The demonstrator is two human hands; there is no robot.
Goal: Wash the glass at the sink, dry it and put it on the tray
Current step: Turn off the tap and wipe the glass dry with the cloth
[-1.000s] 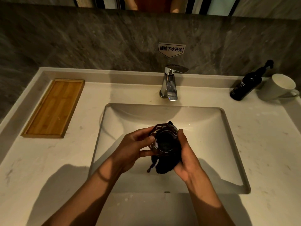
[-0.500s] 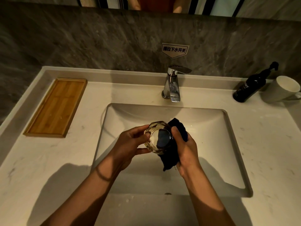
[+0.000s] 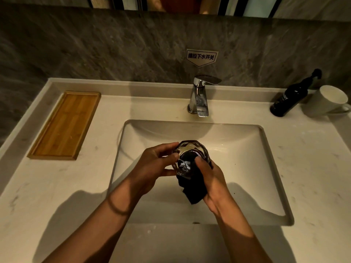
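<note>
A clear faceted glass (image 3: 187,151) is held over the white sink basin (image 3: 252,168), its mouth turned toward me. My left hand (image 3: 152,166) grips its left side. My right hand (image 3: 214,181) holds a dark cloth (image 3: 193,188), with the thumb pressing part of the cloth into the glass; the rest hangs below. The wooden tray (image 3: 64,126) lies bare on the counter at the far left.
A chrome tap (image 3: 199,95) stands behind the basin, no water running. A dark pump bottle (image 3: 290,97) and a white mug (image 3: 328,101) sit at the back right. A grey stone wall with a small sign (image 3: 201,56) backs the counter.
The cloth has shifted: first wrapped around the glass, then bunched at its right, now pushed inside it by my right thumb. Both hands stay over the basin.
</note>
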